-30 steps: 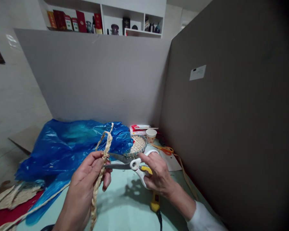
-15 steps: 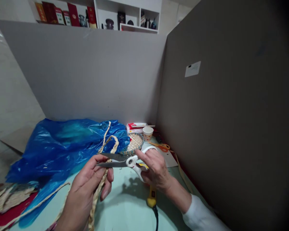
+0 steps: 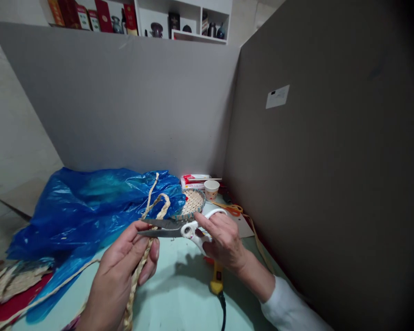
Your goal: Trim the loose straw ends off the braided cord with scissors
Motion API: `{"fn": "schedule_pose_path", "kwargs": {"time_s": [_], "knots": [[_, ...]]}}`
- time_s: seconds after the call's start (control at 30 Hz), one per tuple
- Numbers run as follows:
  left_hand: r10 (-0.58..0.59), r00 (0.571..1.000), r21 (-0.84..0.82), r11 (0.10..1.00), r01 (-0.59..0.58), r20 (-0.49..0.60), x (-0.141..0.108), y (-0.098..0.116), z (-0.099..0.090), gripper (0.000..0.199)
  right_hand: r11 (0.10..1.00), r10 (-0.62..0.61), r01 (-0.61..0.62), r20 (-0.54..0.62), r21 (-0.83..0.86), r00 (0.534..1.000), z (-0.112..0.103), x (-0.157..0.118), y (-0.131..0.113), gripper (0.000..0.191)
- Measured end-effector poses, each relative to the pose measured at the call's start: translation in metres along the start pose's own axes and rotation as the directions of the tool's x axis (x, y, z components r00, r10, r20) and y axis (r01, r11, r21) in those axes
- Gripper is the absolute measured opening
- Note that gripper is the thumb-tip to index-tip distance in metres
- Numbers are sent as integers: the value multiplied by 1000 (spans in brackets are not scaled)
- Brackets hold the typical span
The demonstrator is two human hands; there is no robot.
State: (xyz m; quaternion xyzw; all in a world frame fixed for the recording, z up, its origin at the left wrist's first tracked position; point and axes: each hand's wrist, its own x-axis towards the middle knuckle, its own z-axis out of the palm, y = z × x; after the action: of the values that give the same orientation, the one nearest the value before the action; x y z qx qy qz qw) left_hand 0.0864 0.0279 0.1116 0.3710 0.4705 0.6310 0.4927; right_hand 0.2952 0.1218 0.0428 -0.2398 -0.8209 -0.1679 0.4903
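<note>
At the far left, a blue plastic bag covers the rear of the desk, with a pale cord lying across its lower part. Right of it, our left hand grips the braid, its fingers clamped on the strand between thumb and fingertips. The braid is held above the desk: the thicker length hangs below the grip, while the upper end bends over in a loop with a thin tail.

The scissors lie across the braid just above the grip. The blades are slightly parted, and part of the strand shows between them. We judge the step in hand to be lining up a cut. Our right hand has its fingers wrapped around the white handles. Below it, a yellow tool with a black cable rests on the desk.

In our judgement, the next move calls for checking the cut line, holding the strand steady, then squeezing the handles evenly. The blade tips lie close against our left fingers, so clear these before closing.
</note>
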Motion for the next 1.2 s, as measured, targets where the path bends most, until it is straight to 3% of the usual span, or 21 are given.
{"fn": "schedule_pose_path", "kwargs": {"time_s": [0.27, 0.43, 0.7, 0.87, 1.2], "knots": [[-23, 999, -21, 1000, 23, 29, 4, -5, -7, 34, 998, 41, -41, 0, 54, 999, -1, -1, -1, 39], [-73, 997, -53, 996, 74, 19, 4, 1, -11, 34, 991, 122, -118, -66, 60, 990, 3, -3, 3, 54], [-57, 996, -112, 992, 64, 67, -2, 13, -2, 13, 998, 67, -67, -62, -2, 996, -4, -4, 14, 52], [-85, 993, -201, 974, 100, 81, 0, 10, -5, 17, 1000, 15, -17, -57, -25, 998, -3, -5, 14, 51], [-144, 988, -212, 965, 152, 54, 1, 13, -4, 30, 1000, -6, 5, -55, -18, 998, 2, -9, 14, 50]]}}
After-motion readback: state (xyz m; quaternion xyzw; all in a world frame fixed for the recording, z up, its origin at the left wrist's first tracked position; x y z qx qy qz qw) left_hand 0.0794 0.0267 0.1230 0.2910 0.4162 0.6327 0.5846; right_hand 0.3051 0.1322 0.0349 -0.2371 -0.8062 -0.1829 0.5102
